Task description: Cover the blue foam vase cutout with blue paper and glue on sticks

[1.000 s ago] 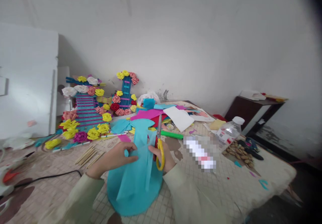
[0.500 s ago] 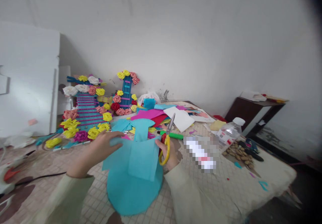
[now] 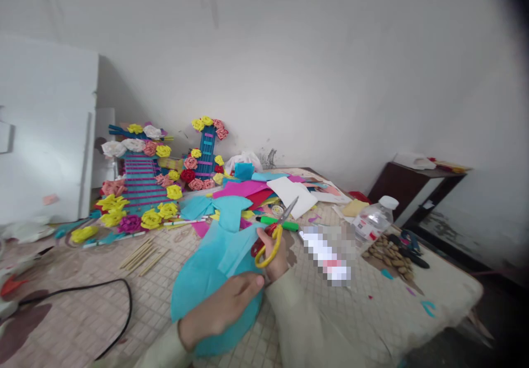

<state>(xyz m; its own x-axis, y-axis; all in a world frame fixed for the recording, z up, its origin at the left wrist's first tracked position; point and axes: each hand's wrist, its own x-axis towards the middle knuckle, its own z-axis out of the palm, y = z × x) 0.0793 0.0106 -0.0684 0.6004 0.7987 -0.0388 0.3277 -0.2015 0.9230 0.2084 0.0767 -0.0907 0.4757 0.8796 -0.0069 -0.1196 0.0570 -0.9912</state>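
Observation:
My right hand point(image 3: 276, 255) is closed around scissors point(image 3: 278, 234) with red and yellow handles, blades pointing up and away. Its thumb and fingertips meet the edge of a turquoise paper sheet point(image 3: 243, 245), which is partly folded over. My left hand point(image 3: 223, 306) reaches across the front with its fingers together at the sheet's lower edge; the fingertips are partly hidden. Beneath lies a guitar-shaped turquoise cutout point(image 3: 190, 288) with a rounded body and a flared top.
Flower-trimmed decorations point(image 3: 144, 183) stand at the back left. Thin wooden sticks point(image 3: 138, 258) and a black cable point(image 3: 124, 302) lie to the left. Behind are coloured papers point(image 3: 243, 188) and a green marker point(image 3: 289, 226). A plastic bottle point(image 3: 374, 222) and nuts point(image 3: 388, 252) are on the right.
My left hand has moved from the sheet's upper left down to its lower edge near my right hand. The turquoise sheet has folded over to the right. The scissors stay in my right hand.

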